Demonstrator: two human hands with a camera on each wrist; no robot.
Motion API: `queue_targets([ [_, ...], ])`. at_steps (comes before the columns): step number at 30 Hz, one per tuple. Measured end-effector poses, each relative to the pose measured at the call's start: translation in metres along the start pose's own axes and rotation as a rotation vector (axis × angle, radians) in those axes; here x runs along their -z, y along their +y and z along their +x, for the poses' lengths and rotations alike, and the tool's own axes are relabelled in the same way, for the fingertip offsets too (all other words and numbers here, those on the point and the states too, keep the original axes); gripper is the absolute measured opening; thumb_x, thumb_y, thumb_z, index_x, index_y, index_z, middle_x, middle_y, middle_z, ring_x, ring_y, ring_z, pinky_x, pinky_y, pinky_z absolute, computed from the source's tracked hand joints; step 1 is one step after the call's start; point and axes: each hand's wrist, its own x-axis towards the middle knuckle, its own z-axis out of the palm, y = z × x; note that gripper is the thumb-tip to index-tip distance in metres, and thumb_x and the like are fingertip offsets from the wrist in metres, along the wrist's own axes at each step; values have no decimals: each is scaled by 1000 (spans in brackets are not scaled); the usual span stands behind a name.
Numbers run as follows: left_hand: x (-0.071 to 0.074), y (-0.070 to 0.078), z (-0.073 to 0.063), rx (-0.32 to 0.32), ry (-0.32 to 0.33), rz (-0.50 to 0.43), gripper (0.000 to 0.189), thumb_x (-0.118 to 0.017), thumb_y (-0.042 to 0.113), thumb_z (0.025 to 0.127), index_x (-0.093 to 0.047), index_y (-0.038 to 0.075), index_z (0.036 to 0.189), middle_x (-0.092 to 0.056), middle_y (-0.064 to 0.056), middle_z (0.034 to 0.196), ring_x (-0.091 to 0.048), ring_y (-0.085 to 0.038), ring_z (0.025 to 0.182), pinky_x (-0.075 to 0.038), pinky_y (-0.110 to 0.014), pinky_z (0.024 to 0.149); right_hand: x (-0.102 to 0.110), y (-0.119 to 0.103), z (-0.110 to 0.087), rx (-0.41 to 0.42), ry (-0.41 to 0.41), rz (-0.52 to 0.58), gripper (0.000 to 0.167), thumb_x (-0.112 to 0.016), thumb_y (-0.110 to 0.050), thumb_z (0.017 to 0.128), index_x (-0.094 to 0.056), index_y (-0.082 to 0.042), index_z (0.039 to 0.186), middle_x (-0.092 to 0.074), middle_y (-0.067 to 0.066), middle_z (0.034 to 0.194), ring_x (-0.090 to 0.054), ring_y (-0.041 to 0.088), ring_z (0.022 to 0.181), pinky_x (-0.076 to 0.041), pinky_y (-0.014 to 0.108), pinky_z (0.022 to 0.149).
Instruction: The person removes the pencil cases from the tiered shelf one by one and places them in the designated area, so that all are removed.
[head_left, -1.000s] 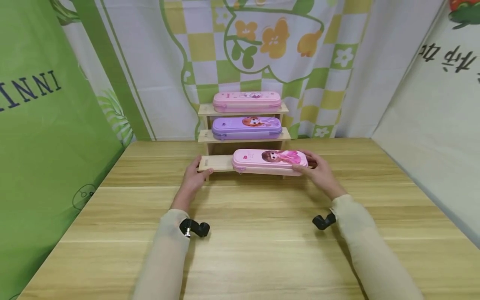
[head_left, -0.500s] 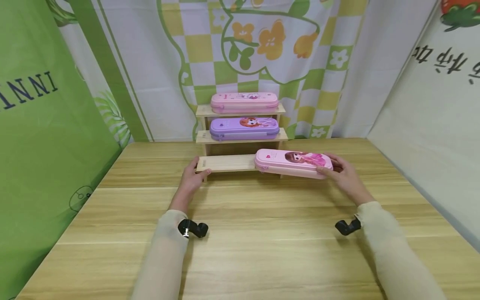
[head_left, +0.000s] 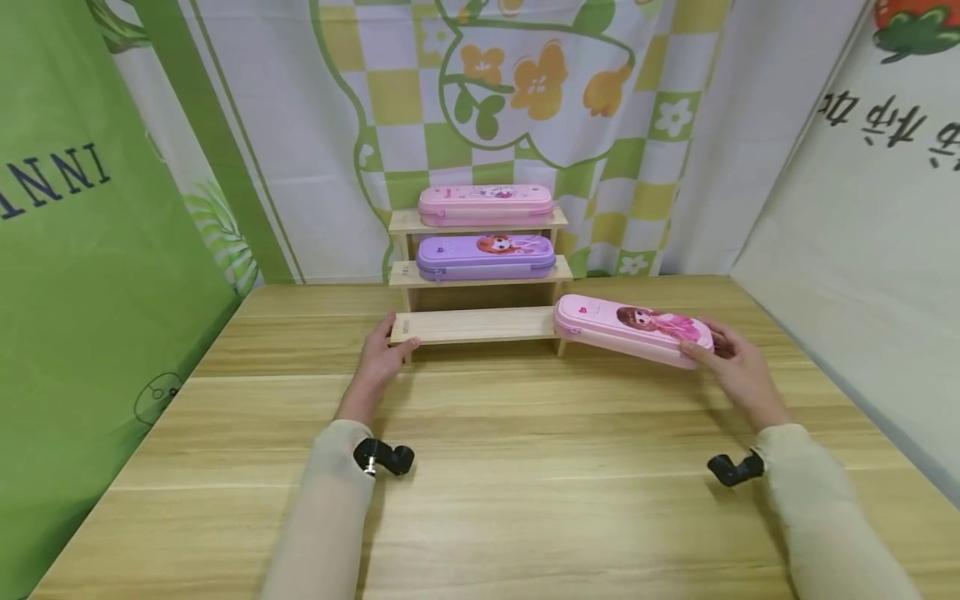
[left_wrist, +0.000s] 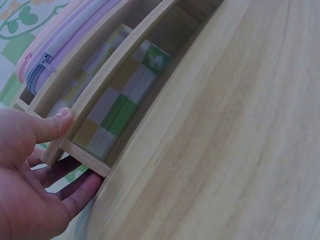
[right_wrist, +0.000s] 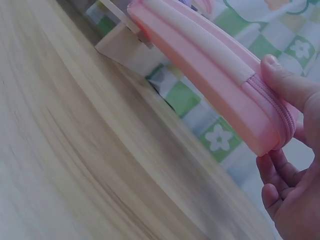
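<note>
- Here, our right hand (head_left: pixel 741 371) grips the front case (head_left: pixel 630 332), nearly off the shelf (head_left: pixel 480 325) our left hand (head_left: pixel 377 360) holds.
- Purple case (head_left: pixel 486 257) and top case (head_left: pixel 486 206) sit higher, untouched.

There are three oblong zippered cases: one purple case with a doll print (head_left: pixel 480 257), one pink case with a doll print (head_left: pixel 615 321) and one pink case with small cartoon figures (head_left: pixel 486 207). Flat pale wooden shelves (head_left: pixel 480 325) number three. Also visible are two bare hands, one left hand (head_left: pixel 377 362) and one right hand (head_left: pixel 746 379), two cream sleeves (head_left: pixel 322 500), two black wrist devices (head_left: pixel 386 457) and one wood-grain table (head_left: pixel 525 500).
</note>
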Motion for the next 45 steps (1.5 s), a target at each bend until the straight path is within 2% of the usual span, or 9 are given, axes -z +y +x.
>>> queue_targets([
  [7,1,2,-3,-6,-10,-3,78,-63,15,100,-16,7,162,-19,-17,168,-18,-30,155,-19,-44,126,11,7,-4,-24,37,4,76,-65,-43,98,-35,-2,155,-44,34,149,-44,-13,97,-38,6,80],
  [15,0,0,-1,-5,-1,-23,79,-64,12,99,-16,6,162,-24,-20,165,-29,-33,150,-28,-45,123,15,17,-4,-70,75,4,78,-64,-45,98,-35,-3,156,-43,34,150,-45,-5,102,-39,8,79],
  [18,0,-2,0,-11,1,-27,79,-64,12,99,-16,5,162,-25,-22,164,-30,-34,150,-29,-45,123,11,19,-2,-97,64,-8,79,-64,-47,97,-34,-2,156,-43,32,151,-50,12,113,-40,14,84],
  [21,1,-3,0,-12,-2,-28,79,-64,11,99,-16,5,161,-26,-23,164,-31,-35,149,-29,-45,122,6,20,-2,-118,52,-6,82,-64,-48,97,-32,-1,156,-41,32,152,-48,26,122,-40,15,85],
  [26,0,-3,0,-2,-4,-39,79,-65,12,99,-17,7,162,-27,-22,164,-32,-34,149,-29,-46,122,-7,16,-2,-144,74,48,83,-67,-46,96,-32,1,155,-43,33,150,-48,22,115,-41,6,77],
  [29,0,-3,0,-11,-2,-40,79,-64,11,99,-17,6,162,-27,-22,163,-31,-34,149,-29,-45,123,-17,8,-1,-146,97,33,83,-69,-46,94,-35,3,153,-46,32,145,-49,24,114,-41,11,78],
  [36,0,-4,0,-19,8,-50,78,-64,10,99,-18,5,161,-29,-23,162,-33,-33,148,-32,-45,121,-39,-9,1,-159,97,-47,90,-72,-50,90,-36,7,149,-48,32,139,-50,36,118,-42,24,80],
  [41,0,-4,0,-20,11,-68,78,-65,10,98,-19,6,161,-32,-23,161,-40,-33,143,-38,-45,117,-50,-16,-1,-150,70,-175,97,-72,-60,86,-39,11,145,-55,33,128,-56,35,104,-44,29,74],
  [45,-1,-4,0,-7,-3,-81,79,-64,10,99,-17,9,162,-33,-23,160,-46,-35,137,-44,-46,112,-56,-22,-3,-162,42,-250,98,-70,-64,86,-42,11,142,-58,36,124,-57,38,99,-47,41,76],
])
